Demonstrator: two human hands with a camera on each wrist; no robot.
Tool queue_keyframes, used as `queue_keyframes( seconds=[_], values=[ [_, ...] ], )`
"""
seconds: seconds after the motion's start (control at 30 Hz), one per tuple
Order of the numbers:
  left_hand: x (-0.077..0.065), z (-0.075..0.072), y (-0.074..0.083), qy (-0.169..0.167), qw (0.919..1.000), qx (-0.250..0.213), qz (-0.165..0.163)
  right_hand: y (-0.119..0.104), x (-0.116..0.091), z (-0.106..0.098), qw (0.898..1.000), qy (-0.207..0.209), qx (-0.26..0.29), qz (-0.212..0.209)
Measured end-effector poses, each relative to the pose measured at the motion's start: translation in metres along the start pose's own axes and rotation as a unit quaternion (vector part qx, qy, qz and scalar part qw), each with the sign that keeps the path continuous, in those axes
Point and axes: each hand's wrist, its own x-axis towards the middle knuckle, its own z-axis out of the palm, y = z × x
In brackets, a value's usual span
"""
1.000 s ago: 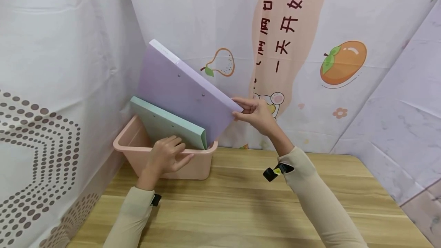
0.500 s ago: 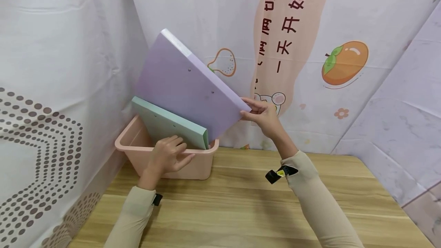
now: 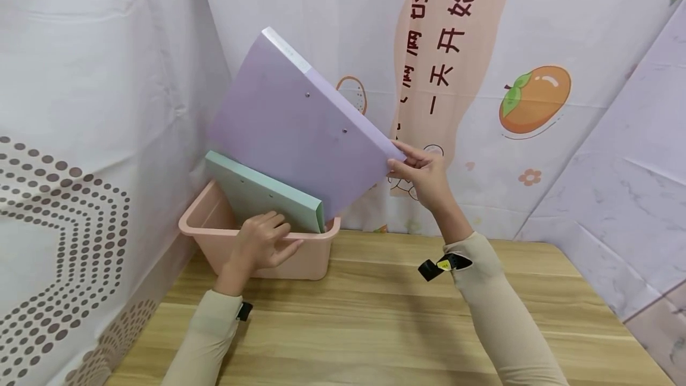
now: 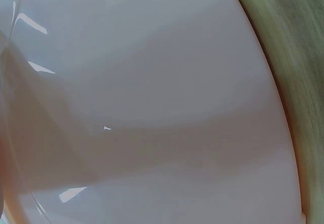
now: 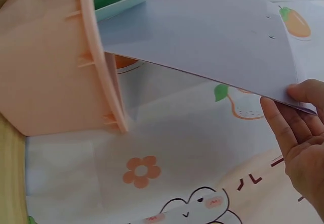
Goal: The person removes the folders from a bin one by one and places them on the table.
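A lavender ring binder (image 3: 300, 130) tilts up out of a pink plastic bin (image 3: 305, 261), its spine uppermost and its lower part hidden behind a mint green binder (image 3: 262, 189). My right hand (image 3: 426, 177) pinches the lavender binder's right corner between thumb and fingers, as the right wrist view also shows with the binder cover (image 5: 212, 42) beside the bin's rim (image 5: 98, 47). The green binder stands slanted inside the bin. My left hand (image 3: 259, 240) grips the bin's front rim, fingers bent over it and thumb outside. The bin's glossy wall (image 4: 177, 82) fills most of the left wrist view.
The bin stands at the far left of a wood-grain table (image 3: 375, 326), close to a white dotted curtain (image 3: 96, 106). Behind it hangs a printed backdrop (image 3: 348, 5) with fruit and characters. A pale marbled sheet (image 3: 621, 183) bounds the right side.
The lavender binder has risen up and to the right, pulled by my right hand, so more of its cover shows. My left hand, the bin and the green binder have stayed put.
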Motion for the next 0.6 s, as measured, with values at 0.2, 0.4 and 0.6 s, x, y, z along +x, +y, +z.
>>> queue_keyframes(
  seconds=[0.2, 0.4, 0.6],
  values=[
    [-0.001, 0.001, 0.0, -0.001, 1.0, 0.002, -0.001, -0.008, 0.006, -0.007, 0.999, 0.028, 0.039, -0.025],
    [-0.001, 0.002, 0.0, 0.008, 1.0, 0.001, 0.003, -0.016, 0.009, -0.011, 0.995, 0.066, 0.056, -0.04],
    [-0.001, 0.001, 0.0, 0.007, 1.0, 0.001, 0.002, -0.026, 0.01, -0.017, 0.992, 0.103, 0.053, -0.054]
  ],
)
